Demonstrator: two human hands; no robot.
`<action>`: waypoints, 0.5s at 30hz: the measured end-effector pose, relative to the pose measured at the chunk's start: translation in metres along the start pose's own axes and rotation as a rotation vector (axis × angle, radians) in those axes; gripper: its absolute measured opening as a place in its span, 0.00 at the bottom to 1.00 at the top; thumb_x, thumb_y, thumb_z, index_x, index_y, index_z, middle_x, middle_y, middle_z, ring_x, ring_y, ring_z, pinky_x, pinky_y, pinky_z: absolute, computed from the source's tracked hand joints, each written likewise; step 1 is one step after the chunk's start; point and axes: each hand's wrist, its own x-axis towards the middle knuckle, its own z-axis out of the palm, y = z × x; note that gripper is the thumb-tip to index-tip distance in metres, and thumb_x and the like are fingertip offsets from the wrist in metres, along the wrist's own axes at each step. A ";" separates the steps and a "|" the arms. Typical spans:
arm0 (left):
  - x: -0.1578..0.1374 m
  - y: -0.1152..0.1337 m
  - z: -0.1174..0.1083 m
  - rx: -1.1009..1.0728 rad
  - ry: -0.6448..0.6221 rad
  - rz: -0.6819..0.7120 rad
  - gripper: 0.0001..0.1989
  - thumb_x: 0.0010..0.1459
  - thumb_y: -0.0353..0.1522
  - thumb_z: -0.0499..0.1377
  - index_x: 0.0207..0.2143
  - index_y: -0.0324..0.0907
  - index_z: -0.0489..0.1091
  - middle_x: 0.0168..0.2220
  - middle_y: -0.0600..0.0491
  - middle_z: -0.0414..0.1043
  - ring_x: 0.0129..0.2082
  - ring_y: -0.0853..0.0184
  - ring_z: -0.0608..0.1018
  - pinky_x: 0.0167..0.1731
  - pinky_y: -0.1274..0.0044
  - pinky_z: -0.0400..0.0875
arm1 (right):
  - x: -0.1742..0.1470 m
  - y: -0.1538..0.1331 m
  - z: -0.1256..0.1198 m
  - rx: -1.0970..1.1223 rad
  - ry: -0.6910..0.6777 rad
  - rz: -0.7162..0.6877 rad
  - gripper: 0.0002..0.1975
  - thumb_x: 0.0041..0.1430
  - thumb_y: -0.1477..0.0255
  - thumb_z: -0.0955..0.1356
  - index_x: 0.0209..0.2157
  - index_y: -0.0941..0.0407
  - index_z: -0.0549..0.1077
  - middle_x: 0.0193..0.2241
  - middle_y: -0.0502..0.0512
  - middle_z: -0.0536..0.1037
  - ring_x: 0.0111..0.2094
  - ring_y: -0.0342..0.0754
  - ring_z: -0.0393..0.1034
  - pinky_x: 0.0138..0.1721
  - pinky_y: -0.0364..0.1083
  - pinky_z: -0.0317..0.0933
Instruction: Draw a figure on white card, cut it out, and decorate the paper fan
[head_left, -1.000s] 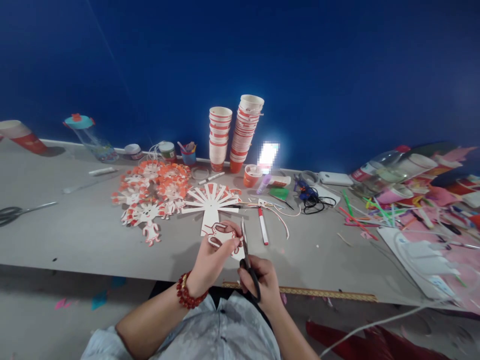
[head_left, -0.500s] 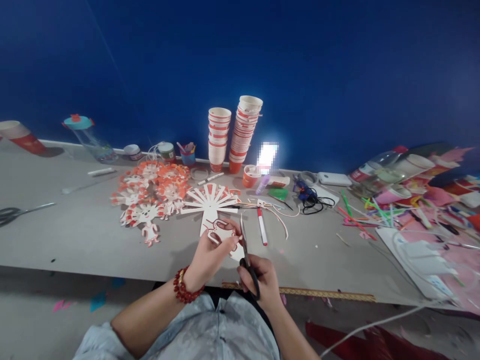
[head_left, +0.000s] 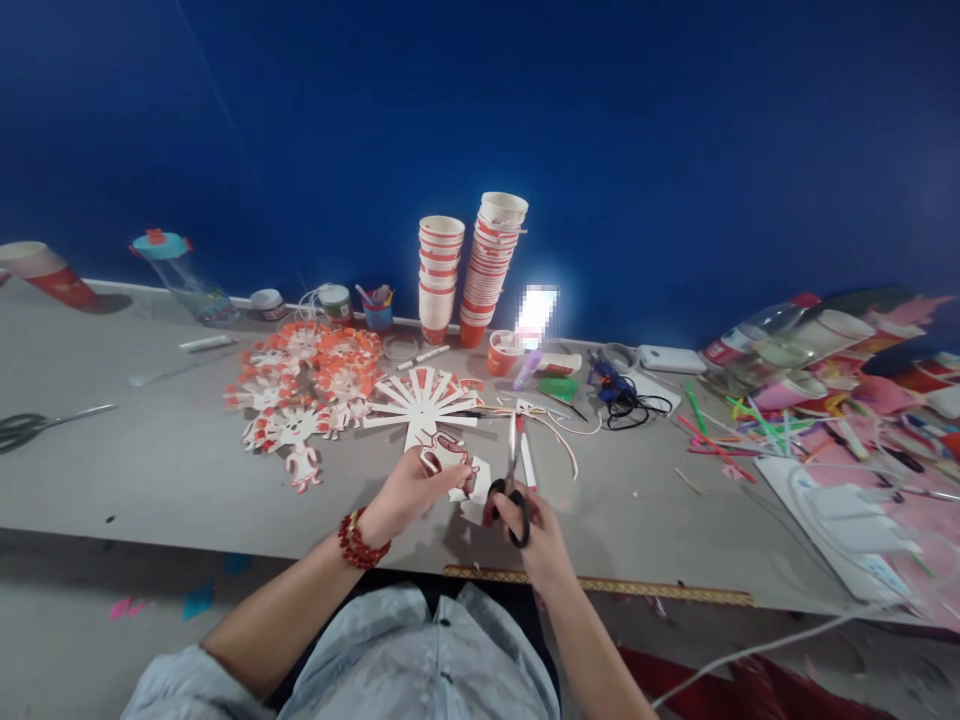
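My left hand (head_left: 416, 487) is closed on a white paper cutout (head_left: 447, 455) with dark red drawn outlines. In my right hand (head_left: 534, 525) is a pair of black-handled scissors (head_left: 513, 490), blades pointing away from me and apart from the cutout. A white paper scrap (head_left: 478, 485) lies between the hands, below the cutout. Just beyond my left hand spreads a white paper cup cut into fanned strips (head_left: 421, 408). A red and white marker (head_left: 528, 462) lies behind the scissors, partly covered by them. To the left is a pile of orange and white paper figures (head_left: 304, 375).
Two tall stacks of paper cups (head_left: 495, 265) stand by the blue wall, beside a glowing blurred screen (head_left: 538, 315). Another pair of scissors (head_left: 45, 425) lies far left. Coloured strips (head_left: 750, 430), bottles and a white power strip (head_left: 825, 520) crowd the right side.
My right hand has moved the scissors right, away from the cutout. My left hand has shifted slightly left, still holding it. A white scrap now shows between the hands.
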 end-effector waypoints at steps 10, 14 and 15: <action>-0.006 0.003 0.000 0.101 -0.191 -0.091 0.13 0.57 0.41 0.63 0.36 0.38 0.72 0.26 0.52 0.74 0.27 0.67 0.75 0.29 0.78 0.67 | 0.006 -0.024 0.016 -0.051 0.020 -0.112 0.11 0.47 0.66 0.75 0.22 0.57 0.73 0.20 0.50 0.74 0.21 0.44 0.67 0.22 0.42 0.63; -0.012 0.007 0.002 0.026 -0.231 -0.047 0.13 0.57 0.41 0.63 0.34 0.38 0.73 0.29 0.50 0.74 0.30 0.66 0.75 0.34 0.76 0.70 | 0.003 -0.018 0.020 -0.017 0.091 -0.136 0.09 0.49 0.67 0.73 0.23 0.56 0.72 0.19 0.50 0.75 0.20 0.45 0.68 0.23 0.42 0.63; -0.014 0.005 0.002 -0.014 -0.209 -0.033 0.14 0.56 0.41 0.64 0.35 0.38 0.73 0.31 0.50 0.74 0.31 0.65 0.75 0.36 0.75 0.70 | 0.002 -0.016 0.020 -0.005 0.102 -0.135 0.09 0.49 0.67 0.73 0.23 0.56 0.72 0.19 0.50 0.75 0.20 0.45 0.68 0.23 0.42 0.63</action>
